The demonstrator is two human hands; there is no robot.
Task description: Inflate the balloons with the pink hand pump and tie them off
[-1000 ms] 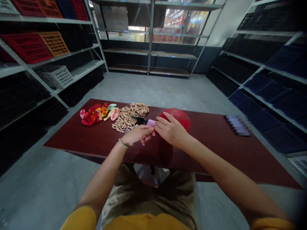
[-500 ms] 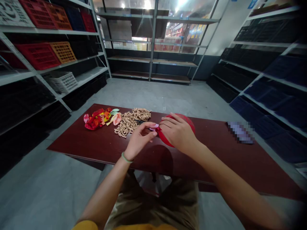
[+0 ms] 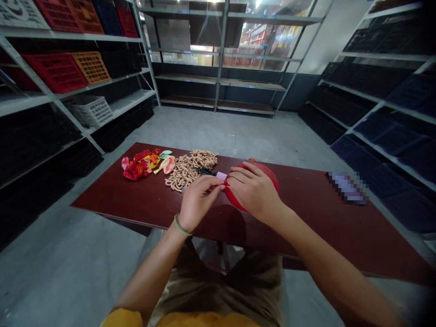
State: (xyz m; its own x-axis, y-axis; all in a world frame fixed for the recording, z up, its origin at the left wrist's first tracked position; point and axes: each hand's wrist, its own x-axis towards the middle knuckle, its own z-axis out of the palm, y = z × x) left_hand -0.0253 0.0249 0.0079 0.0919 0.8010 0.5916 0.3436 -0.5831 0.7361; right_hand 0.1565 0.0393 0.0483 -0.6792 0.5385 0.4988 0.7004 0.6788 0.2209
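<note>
A round red balloon (image 3: pixel 271 175) rests over the middle of the table. My right hand (image 3: pixel 257 190) curves over its near side, fingers bent and pressed together against it. At the balloon's left end, the thumb and forefinger of my left hand (image 3: pixel 197 200) pinch its neck. The fingertips hide most of the neck. Just behind that pinch is a small lilac object (image 3: pixel 221 175), with a black cord-like piece (image 3: pixel 204 171) beside it. Left of my hands lies a heap of short beige twisted pieces (image 3: pixel 190 168).
Crumpled red and yellow balloons (image 3: pixel 139 164) lie on the left of the brown table (image 3: pixel 293 227), near a pale pink one (image 3: pixel 168 164). A blurred-out flat object (image 3: pixel 347 187) sits at the right. Shelves with crates (image 3: pixel 54 72) stand around the room.
My left thumb and forefinger have closed together at the balloon's neck; they were further apart. My right hand stays on the balloon. The view has shifted slightly.
</note>
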